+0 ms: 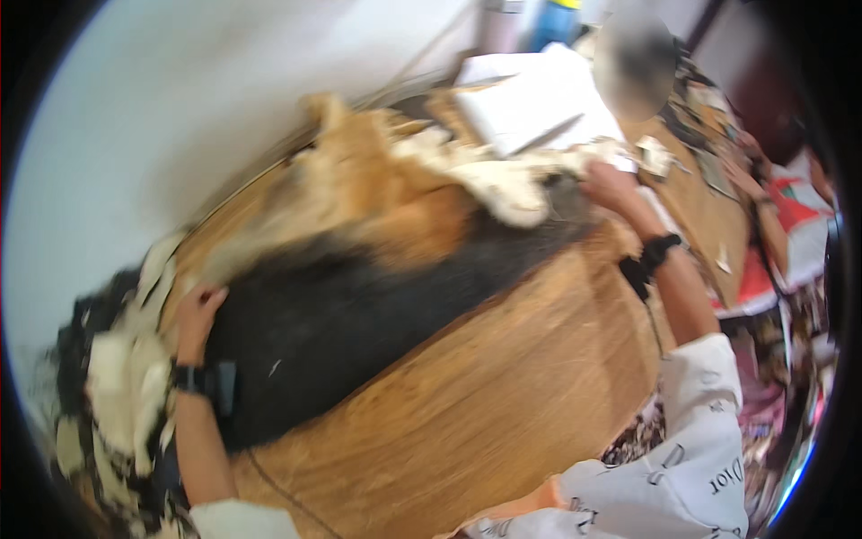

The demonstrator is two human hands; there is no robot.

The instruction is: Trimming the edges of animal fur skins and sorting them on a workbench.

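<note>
A large fur pelt lies spread over the wooden table (539,332). Its near part is a long black fur panel (350,332); along the far side the fur (359,171) turns tan and brown, with pale cream edges. At the left end, my left hand (196,310) pinches the pelt's edge. My right hand (611,186) grips the far right end, where a pale strip (521,193) curls over the dark fur. Both wrists wear dark bands. Motion blurs the fingers a little, and the right fingertips are partly hidden.
Pale and black fur scraps (117,386) heap up at the left by the wall. White papers (530,99) lie behind the pelt, near a blue bottle (555,25). At the right, another person's hands (745,166) work over a second table (700,216). A thin cord (287,494) hangs near my left arm.
</note>
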